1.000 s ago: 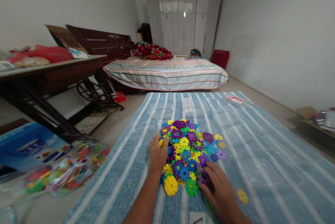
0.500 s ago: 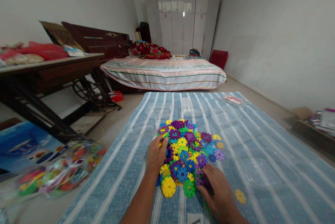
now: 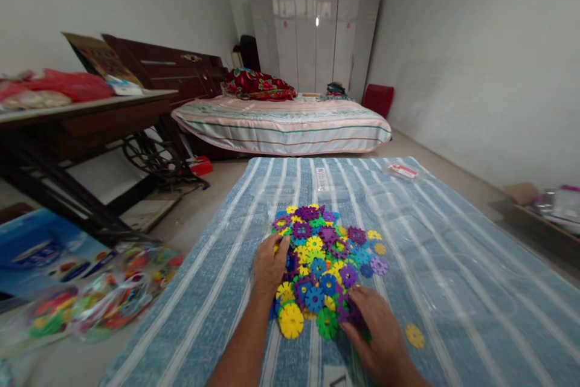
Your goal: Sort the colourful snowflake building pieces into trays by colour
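Observation:
A heap of plastic snowflake building discs (image 3: 318, 266) in yellow, blue, green and purple lies on a blue-and-white striped cloth (image 3: 217, 254). My left hand (image 3: 269, 265) rests against the heap's left edge, its fingers curved and a little apart, with a bit of yellow near the fingertips. At the lower right edge is my right hand (image 3: 378, 329), thumb and fingers spread around purple discs (image 3: 345, 308). What lies under its palm is hidden. Close to the left forearm sits a large yellow disc (image 3: 290, 320). A single yellow disc (image 3: 415, 336) lies apart, right of my right hand.
Clear plastic trays (image 3: 446, 293) lie right of the heap, and a small red-and-white packet (image 3: 402, 171) is at the far right corner. Bags of colourful toys (image 3: 115, 299) and a blue box (image 3: 45, 248) stand at the left. A bed (image 3: 281, 127) is beyond.
The camera view has shifted very slightly. Both hands keep the same places against the heap, and the discs show no clear movement.

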Action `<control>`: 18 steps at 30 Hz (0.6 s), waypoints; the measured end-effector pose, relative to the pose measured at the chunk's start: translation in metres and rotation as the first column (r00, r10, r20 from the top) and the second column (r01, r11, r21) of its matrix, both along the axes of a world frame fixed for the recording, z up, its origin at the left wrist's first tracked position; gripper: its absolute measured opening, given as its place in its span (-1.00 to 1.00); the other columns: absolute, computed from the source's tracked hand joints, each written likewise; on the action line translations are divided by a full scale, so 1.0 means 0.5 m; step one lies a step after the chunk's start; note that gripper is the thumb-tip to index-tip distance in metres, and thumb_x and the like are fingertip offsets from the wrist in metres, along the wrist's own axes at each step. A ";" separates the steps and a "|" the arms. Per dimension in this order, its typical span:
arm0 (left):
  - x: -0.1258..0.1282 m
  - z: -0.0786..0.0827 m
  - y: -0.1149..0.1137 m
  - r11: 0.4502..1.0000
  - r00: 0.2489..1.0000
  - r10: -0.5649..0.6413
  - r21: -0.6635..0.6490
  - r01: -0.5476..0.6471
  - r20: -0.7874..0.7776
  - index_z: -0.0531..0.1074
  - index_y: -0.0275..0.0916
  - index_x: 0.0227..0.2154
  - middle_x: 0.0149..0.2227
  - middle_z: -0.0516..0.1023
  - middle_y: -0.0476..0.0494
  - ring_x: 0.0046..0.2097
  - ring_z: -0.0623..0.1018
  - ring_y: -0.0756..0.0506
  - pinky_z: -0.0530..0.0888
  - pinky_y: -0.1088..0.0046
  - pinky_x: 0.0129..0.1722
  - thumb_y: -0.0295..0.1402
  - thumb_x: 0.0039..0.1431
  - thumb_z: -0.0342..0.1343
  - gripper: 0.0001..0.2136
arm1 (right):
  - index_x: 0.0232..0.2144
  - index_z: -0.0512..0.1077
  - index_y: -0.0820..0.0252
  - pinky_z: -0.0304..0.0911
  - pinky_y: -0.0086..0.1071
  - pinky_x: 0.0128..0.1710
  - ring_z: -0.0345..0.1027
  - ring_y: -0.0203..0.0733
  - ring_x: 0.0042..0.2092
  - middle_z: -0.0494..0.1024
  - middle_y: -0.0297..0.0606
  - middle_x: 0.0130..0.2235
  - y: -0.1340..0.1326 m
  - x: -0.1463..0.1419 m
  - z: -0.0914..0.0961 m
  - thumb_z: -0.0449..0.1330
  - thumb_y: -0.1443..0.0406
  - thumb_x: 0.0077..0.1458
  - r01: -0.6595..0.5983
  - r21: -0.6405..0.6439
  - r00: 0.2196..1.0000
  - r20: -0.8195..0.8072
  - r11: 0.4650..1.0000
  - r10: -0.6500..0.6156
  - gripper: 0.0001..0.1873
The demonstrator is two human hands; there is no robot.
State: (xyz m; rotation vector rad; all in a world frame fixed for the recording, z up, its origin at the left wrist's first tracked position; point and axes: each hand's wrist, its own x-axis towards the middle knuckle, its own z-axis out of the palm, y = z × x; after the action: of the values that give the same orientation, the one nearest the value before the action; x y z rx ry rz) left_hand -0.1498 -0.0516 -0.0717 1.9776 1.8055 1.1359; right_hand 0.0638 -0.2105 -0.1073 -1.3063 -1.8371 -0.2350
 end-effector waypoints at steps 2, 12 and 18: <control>0.001 0.002 0.000 1.000 1.000 0.011 -0.012 -0.011 -0.008 0.44 -0.19 -0.36 -0.26 0.55 -0.13 -0.15 0.50 -0.11 0.38 0.35 -0.07 -0.13 0.14 -0.09 -0.71 | 0.02 0.24 0.23 0.38 -0.15 -0.13 0.37 -0.04 -0.07 0.50 -0.08 -0.12 -0.004 -0.002 0.009 0.14 0.23 0.08 -0.007 -0.007 1.000 -0.016 1.000 0.007 -0.55; 0.002 0.011 0.002 0.999 1.000 0.027 -0.020 -0.028 -0.006 0.45 -0.19 -0.33 -0.21 0.56 -0.15 -0.12 0.50 -0.13 0.37 0.34 -0.04 -0.12 0.11 -0.08 -0.70 | 0.02 0.26 0.17 0.40 -0.24 -0.24 0.41 -0.10 -0.20 0.53 -0.15 -0.23 -0.023 0.024 0.076 0.15 0.20 0.07 -0.043 -0.083 0.998 -0.052 0.996 0.039 -0.54; 0.005 0.012 0.000 0.999 1.000 0.024 -0.038 -0.024 -0.008 0.45 -0.18 -0.33 -0.22 0.56 -0.13 -0.13 0.50 -0.11 0.37 0.38 -0.06 -0.13 0.13 -0.09 -0.71 | 0.04 0.26 0.16 0.41 -0.25 -0.23 0.42 -0.11 -0.19 0.53 -0.15 -0.21 -0.035 0.020 0.063 0.16 0.22 0.06 -0.022 -0.109 1.000 -0.025 0.994 0.019 -0.53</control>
State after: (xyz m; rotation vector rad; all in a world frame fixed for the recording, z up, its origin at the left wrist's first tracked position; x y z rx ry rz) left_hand -0.1474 -0.0518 -0.0655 1.9463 1.8455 1.0939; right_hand 0.0738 -0.2279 -0.0758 -1.3584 -1.8641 -0.1087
